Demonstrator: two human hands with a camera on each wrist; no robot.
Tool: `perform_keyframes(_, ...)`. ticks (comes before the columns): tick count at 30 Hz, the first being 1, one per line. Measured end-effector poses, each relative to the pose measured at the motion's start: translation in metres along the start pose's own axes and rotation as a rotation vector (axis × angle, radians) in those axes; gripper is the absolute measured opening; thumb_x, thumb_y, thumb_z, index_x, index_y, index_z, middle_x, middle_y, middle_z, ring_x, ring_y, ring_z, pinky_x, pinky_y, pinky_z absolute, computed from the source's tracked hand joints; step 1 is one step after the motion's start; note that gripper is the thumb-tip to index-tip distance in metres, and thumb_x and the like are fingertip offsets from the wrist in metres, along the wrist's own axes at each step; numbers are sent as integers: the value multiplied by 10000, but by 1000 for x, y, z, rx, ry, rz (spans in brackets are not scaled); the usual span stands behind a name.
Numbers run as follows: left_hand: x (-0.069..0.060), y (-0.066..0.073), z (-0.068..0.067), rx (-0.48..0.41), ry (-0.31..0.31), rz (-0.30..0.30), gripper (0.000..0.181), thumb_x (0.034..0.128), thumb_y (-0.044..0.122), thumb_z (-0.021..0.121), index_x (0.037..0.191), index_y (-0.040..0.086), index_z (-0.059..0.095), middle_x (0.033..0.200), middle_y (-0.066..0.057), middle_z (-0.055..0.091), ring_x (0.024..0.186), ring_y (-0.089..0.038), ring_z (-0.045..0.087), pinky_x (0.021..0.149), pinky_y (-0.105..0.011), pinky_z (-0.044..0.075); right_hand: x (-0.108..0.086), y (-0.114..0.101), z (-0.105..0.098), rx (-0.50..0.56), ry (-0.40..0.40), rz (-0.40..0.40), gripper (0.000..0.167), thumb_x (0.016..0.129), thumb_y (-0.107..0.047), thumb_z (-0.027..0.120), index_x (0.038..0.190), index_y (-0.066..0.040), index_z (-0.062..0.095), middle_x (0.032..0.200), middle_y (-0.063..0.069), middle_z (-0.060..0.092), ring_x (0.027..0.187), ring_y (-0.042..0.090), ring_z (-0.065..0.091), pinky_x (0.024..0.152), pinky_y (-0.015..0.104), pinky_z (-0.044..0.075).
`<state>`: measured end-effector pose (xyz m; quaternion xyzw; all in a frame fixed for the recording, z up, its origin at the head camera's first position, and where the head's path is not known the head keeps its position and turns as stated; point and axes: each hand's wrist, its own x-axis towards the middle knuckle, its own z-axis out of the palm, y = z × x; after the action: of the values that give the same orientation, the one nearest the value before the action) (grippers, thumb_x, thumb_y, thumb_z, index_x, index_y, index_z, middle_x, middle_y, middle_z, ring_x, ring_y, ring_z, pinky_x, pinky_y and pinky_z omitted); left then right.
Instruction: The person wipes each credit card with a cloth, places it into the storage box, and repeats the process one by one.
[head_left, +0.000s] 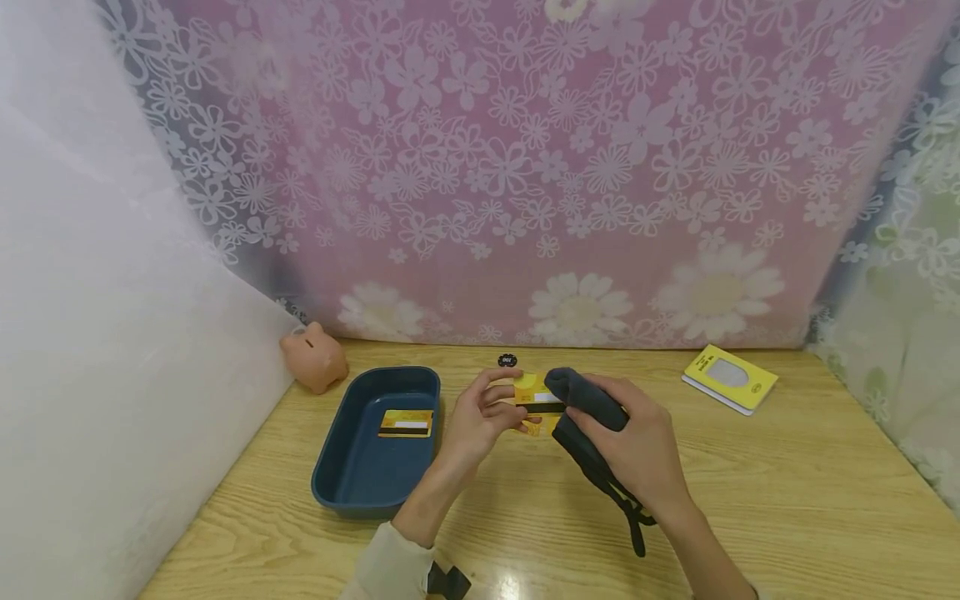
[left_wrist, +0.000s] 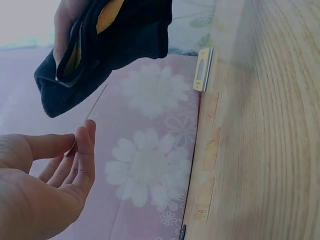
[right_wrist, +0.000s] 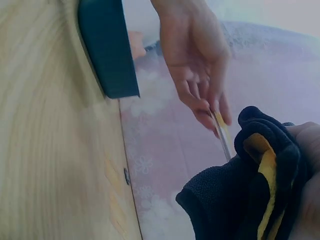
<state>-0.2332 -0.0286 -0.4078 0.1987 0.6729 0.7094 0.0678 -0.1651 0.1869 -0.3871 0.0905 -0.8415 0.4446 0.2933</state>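
Observation:
My left hand [head_left: 480,421] pinches a yellow bank-type card [head_left: 538,408] with a black stripe between thumb and fingers. In the left wrist view the card [left_wrist: 94,106] is nearly edge-on. To its right, my right hand [head_left: 645,442] grips a folded dark cloth pouch [head_left: 592,402] with black cords dangling. Yellow lining [right_wrist: 268,175] shows in its folds in the right wrist view. The card's far end meets or passes behind the pouch in the head view; whether they touch I cannot tell. More yellow cards [left_wrist: 211,150] lie flat on the table beyond the hands.
A dark blue tray [head_left: 322,487] on the left contains one yellow striped card [head_left: 406,423]. Behind it stands a pink piggy bank [head_left: 315,360]. A black poker chip [head_left: 507,360] lies near the back edge, and a yellow booklet [head_left: 729,381] at the back right.

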Motion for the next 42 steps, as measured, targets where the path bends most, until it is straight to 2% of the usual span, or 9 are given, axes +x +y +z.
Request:
perform_keyframes(5, -2, 1, 3, 9, -56, 20, 578, 954, -39, 716, 1479, 140, 556, 1311, -203, 663, 1057, -416, 699, 905, -416, 618, -6, -6, 10, 27, -38, -28, 461, 836, -82, 883, 1273, -126, 744, 1095, 61, 727, 930, 246, 712, 722, 342, 614)
perform_keyframes(11, -4, 0, 6, -1, -119, 39, 592, 971, -58, 679, 1505, 147, 525, 1332, -128, 683, 1064, -275, 731, 921, -388, 613, -11, -14, 20, 41, -38, -84, 454, 810, -48, 895, 1233, -144, 759, 1083, 18, 726, 939, 208, 700, 753, 384, 613)
perform_keyframes(14, -5, 0, 8, 30, -134, 59, 588, 971, -94, 645, 1489, 166, 543, 1276, -110, 711, 1017, -203, 733, 856, -329, 608, -14, -17, 26, -7, -33, -114, 447, 793, -50, 907, 1208, -135, 764, 1093, 18, 730, 964, 216, 709, 779, 428, 612)
perform_keyframes(17, -6, 0, 9, 61, -126, 74, 590, 964, -113, 632, 1461, 199, 574, 1214, -100, 732, 969, -173, 726, 793, -283, 586, -16, -19, 30, -66, -32, -113, 440, 784, -68, 916, 1195, -116, 765, 1089, 46, 726, 963, 248, 714, 777, 460, 606)
perform_keyframes(19, -6, 1, 10, 61, -118, 77, 573, 967, -107, 638, 1445, 205, 588, 1205, -101, 736, 953, -185, 729, 794, -285, 591, -17, -19, 30, -91, -28, -96, 444, 782, -76, 919, 1196, -107, 764, 1085, 67, 721, 952, 276, 715, 768, 482, 606)
perform_keyframes(24, -6, 1, 10, 51, -98, 61, 544, 957, -55, 701, 1404, 243, 618, 1237, -87, 736, 971, -237, 740, 866, -359, 625, -16, -19, 26, -106, -6, -54, 451, 792, -62, 909, 1216, -96, 758, 1069, 99, 708, 931, 325, 720, 755, 532, 615)
perform_keyframes(29, -6, 0, 9, 77, -53, 45, 558, 939, -41, 733, 1379, 289, 643, 1256, -72, 725, 972, -264, 721, 871, -405, 625, -12, -16, 19, -97, 6, -26, 458, 806, -53, 896, 1238, -115, 756, 1033, 106, 706, 909, 335, 716, 737, 544, 615)
perform_keyframes(36, -5, 4, 6, 34, -25, 41, 562, 926, -96, 712, 1386, 219, 640, 1266, -115, 713, 977, -269, 724, 842, -383, 628, -3, -1, 5, -104, 89, -33, 448, 803, -36, 894, 1226, -92, 758, 1078, 129, 739, 936, 356, 734, 756, 553, 616)
perform_keyframes(42, -5, 5, 3, 32, -23, 30, 555, 926, -80, 720, 1387, 219, 641, 1300, -121, 693, 998, -212, 712, 872, -383, 623, 4, 12, -14, -142, 138, 36, 420, 845, -97, 873, 1245, -73, 748, 1135, 167, 737, 952, 380, 727, 756, 523, 610)
